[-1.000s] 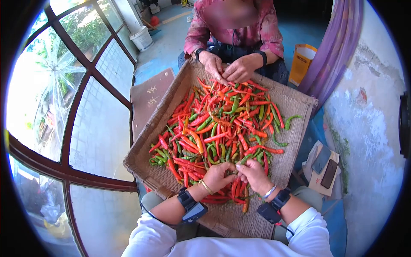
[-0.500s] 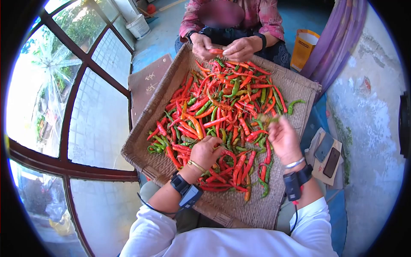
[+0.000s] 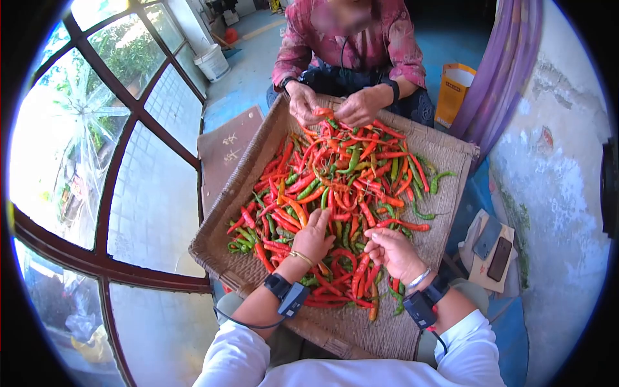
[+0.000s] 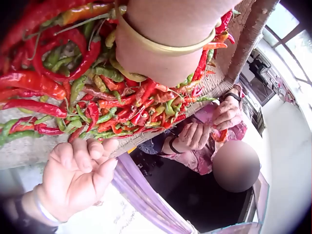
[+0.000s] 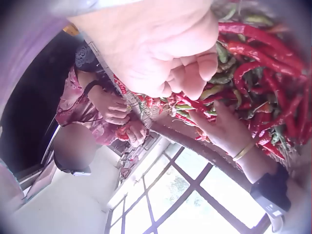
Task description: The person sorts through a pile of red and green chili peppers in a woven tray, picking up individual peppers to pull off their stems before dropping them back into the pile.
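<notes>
Red, green and orange chili peppers [image 3: 296,209] lie heaped in a woven tray [image 3: 380,329]. My left hand [image 3: 312,242] is over the near-middle of the heap, fingers extended forward among or just above the peppers; whether it touches one is unclear. Just to its right, my right hand [image 3: 394,257] hovers above the heap. In the left wrist view that right hand [image 4: 77,173] shows its palm, fingers loosely bent, with nothing visible in them. The right wrist view shows the left hand [image 5: 225,127] with fingers spread toward the peppers [image 5: 273,53].
Across the tray, a person in a pink patterned top [image 3: 293,48] holds a red pepper [image 3: 324,112] between both hands. Window panes [image 3: 155,193] stand at left, a purple curtain [image 3: 500,84] and wall at right. Two phones [image 3: 498,259] lie beside the tray. A yellow box [image 3: 451,97] stands behind.
My hands were together around a green pepper. The right swung out to the right with something greenish, then returned without it. My left fingers have straightened, and the heap shows rearranged peppers.
</notes>
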Demonstrator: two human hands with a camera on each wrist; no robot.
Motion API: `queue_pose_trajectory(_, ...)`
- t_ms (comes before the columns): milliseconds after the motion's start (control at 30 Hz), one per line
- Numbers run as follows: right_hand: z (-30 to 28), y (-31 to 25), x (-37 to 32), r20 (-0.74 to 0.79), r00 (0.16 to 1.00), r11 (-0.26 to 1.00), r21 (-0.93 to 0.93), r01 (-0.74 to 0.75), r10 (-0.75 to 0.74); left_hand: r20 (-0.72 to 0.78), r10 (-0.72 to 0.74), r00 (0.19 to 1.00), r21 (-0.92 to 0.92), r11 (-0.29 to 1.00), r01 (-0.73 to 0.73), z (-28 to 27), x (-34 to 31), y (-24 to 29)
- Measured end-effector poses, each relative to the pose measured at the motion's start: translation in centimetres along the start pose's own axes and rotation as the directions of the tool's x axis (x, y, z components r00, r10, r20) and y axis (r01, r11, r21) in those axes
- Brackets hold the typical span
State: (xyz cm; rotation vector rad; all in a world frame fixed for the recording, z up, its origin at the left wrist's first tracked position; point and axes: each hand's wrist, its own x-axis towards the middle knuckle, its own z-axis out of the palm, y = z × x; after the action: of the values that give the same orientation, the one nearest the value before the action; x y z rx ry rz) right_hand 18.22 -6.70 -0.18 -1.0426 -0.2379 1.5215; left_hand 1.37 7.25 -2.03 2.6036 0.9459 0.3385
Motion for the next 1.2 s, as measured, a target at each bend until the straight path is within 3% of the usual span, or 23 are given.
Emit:
queue_pose_trajectory(100,0.2,0.3,0.1,-0.014,1.000,0.999,-0.048,-0.004,0.003,0.096,-0.052,0.994,0.074,0.996,0.045,-0.6,0.0,0.6)
queue_pose_trajectory(167,0.0,0.8,0.2,-0.025,1.000,0.997,-0.072,-0.016,0.014,0.079,0.095,0.992,0.181,0.978,-0.108,0.1,-0.1,0.0)
queue_pose_trajectory(200,0.1,1.0,0.2,-0.023,1.000,0.997,-0.074,-0.015,0.014,0.076,0.094,0.993,0.181,0.978,-0.107,0.1,-0.2,0.0)
queue_pose_trajectory(300,0.2,1.6,0.1,-0.006,0.999,0.987,-0.154,-0.041,0.041,-0.011,0.122,0.992,0.145,0.982,-0.119,-0.6,-0.2,0.6)
queue_pose_trajectory(367,0.4,1.9,0.0,-0.003,0.999,0.984,-0.171,-0.051,0.051,-0.165,0.235,0.958,0.049,0.972,-0.230,-1.6,-0.7,2.2)
queue_pose_trajectory(400,0.5,2.0,-0.1,-0.002,0.998,0.981,-0.184,-0.064,0.065,-0.169,0.239,0.956,0.052,0.971,-0.233,-2.0,-0.9,2.9)
queue_pose_trajectory(467,0.7,2.2,-0.2,-0.002,0.998,0.983,-0.169,-0.068,0.069,-0.316,0.469,0.825,-0.009,0.868,-0.497,-2.8,-1.4,4.1)
queue_pose_trajectory(500,0.8,2.2,-0.3,0.034,0.996,0.990,-0.114,-0.078,0.082,-0.306,0.537,0.786,-0.046,0.816,-0.576,-3.1,-1.7,4.5)
queue_pose_trajectory(533,1.1,2.2,-0.6,0.069,0.993,0.994,-0.061,-0.090,0.094,-0.305,0.536,0.787,-0.043,0.818,-0.574,-3.0,-2.1,4.7)
queue_pose_trajectory(633,1.1,2.4,-0.9,0.125,0.985,0.993,0.011,-0.119,0.117,-0.295,0.681,0.670,-0.087,0.679,-0.729,-2.0,-3.1,5.0)
queue_pose_trajectory(833,0.6,2.4,-0.6,0.127,0.977,0.956,0.220,-0.194,0.169,-0.317,0.609,0.727,-0.279,0.673,-0.685,-2.4,-3.5,5.2)
queue_pose_trajectory(900,0.1,1.8,-0.2,-0.016,0.990,0.962,0.239,-0.134,0.142,-0.364,0.574,0.733,-0.313,0.666,-0.677,-2.3,-3.2,5.0)
queue_pose_trajectory(933,-0.1,1.2,-0.2,-0.016,0.990,0.962,0.239,-0.134,0.142,-0.364,0.574,0.733,-0.314,0.666,-0.677,-2.3,-3.2,4.9)
queue_pose_trajectory(1067,-1.6,-2.3,0.4,-0.214,0.972,0.979,0.158,0.130,-0.095,-0.268,0.516,0.814,-0.307,0.755,-0.579,-2.3,-3.0,4.7)
queue_pose_trajectory(1133,-2.6,-4.3,1.1,-0.183,0.933,0.916,0.204,0.344,-0.310,-0.204,0.489,0.848,-0.294,0.796,-0.529,-2.0,-3.0,4.4)
queue_pose_trajectory(1200,-2.6,-6.3,1.2,-0.321,0.883,0.827,0.344,0.445,-0.341,-0.007,0.418,0.909,-0.300,0.866,-0.401,-1.1,-2.8,3.9)
